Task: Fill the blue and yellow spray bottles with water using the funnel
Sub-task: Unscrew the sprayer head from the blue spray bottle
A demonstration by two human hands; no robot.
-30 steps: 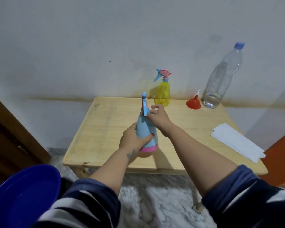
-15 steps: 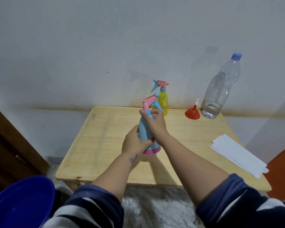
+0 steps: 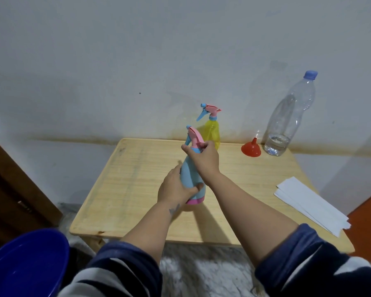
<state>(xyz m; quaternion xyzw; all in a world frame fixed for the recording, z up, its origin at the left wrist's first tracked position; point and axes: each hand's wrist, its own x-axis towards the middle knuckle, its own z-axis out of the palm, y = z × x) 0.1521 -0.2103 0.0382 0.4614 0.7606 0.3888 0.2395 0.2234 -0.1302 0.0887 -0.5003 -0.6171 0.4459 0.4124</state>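
Gripping the blue spray bottle (image 3: pixel 191 179) around its lower body, the left hand (image 3: pixel 176 187) has its thumb curled across the front and its fingers wrapped round the far side, holding the bottle upright over the middle of the wooden table (image 3: pixel 137 189); whether its pink base rests on the tabletop or sits just above it cannot be told. The right hand (image 3: pixel 204 157) comes in from the right and closes its fingers round the bottle's neck, just under the pink trigger head (image 3: pixel 194 137), whose blue nozzle points up and to the left. Behind these hands, near the table's back edge, the yellow spray bottle (image 3: pixel 211 131) stands upright with its own pink-and-blue sprayer in place. To its right the red funnel (image 3: pixel 251 150) sits upside down, wide mouth on the table and spout up, and just beside it stands a tall clear water bottle (image 3: pixel 287 118) with a blue cap and a little water in the bottom. White paper sheets (image 3: pixel 308 204) lie in a loose stack on the table's right side, well apart from the bottles. A dark blue basin (image 3: pixel 24 264) shows at the lower left, off the table, beside the striped sleeves (image 3: pixel 116 273).
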